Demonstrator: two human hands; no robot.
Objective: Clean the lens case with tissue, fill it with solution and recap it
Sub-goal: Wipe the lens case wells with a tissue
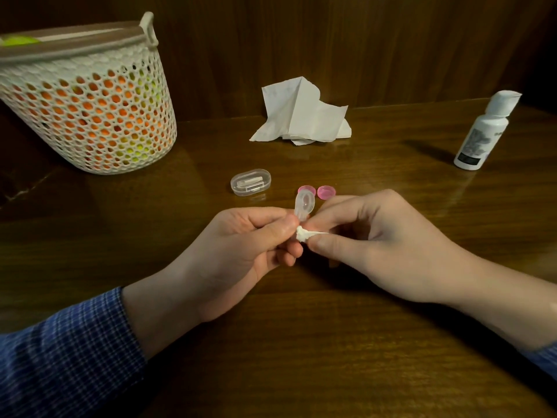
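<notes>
My left hand [241, 245] grips the clear lens case [304, 204] upright, with one open well above my fingers and the lower part hidden behind them. My right hand [376, 242] pinches a small twisted wad of white tissue [303, 235], whose tip sits just below the case, against my left thumb. Two pink caps [316, 192] lie on the table just behind the case. A white solution bottle [485, 131] with its cap on stands at the far right.
A crumpled white tissue sheet [301, 116] leans against the wooden back wall. A small clear oval box [250, 182] lies left of the caps. A white mesh basket [90, 98] holding orange and green things stands at the far left on the wooden table [331, 342].
</notes>
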